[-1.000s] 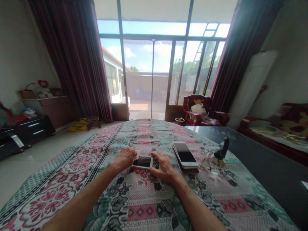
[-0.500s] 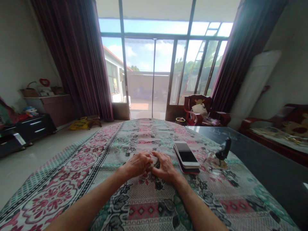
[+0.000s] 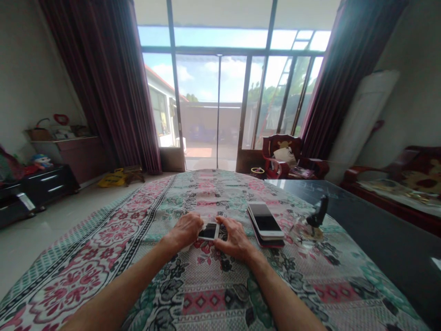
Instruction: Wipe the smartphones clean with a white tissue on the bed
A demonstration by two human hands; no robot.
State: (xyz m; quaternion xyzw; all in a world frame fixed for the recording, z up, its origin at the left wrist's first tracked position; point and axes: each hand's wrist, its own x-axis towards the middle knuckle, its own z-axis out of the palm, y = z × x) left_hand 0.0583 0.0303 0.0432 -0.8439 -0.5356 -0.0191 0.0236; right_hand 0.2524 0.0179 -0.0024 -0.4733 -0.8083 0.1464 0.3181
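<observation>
A white phone [image 3: 208, 231] with a dark screen lies sideways on the patterned tablecloth, between my two hands. My right hand [image 3: 234, 238] grips the phone's right end, with thumb on the near edge and fingers on the far edge. My left hand [image 3: 188, 229] is closed, its curled fingers at the phone's left end, covering that end. Whatever is in those fingers is hidden. To the right of my right hand, a larger white phone [image 3: 265, 219] rests on top of a dark, red-edged flat item [image 3: 272, 242].
A clear dish-like object with a black upright piece [image 3: 317, 214] stands farther right on the tablecloth [image 3: 206, 271]. Beyond the cloth is a dark tabletop [image 3: 372, 234]. A carved wooden chair [image 3: 280, 156] stands behind, near glass doors and purple curtains [image 3: 103, 82].
My left hand has moved left from near my right hand, uncovering the phone's dark screen. My right hand stays at the phone's right end. The view has shifted slightly.
</observation>
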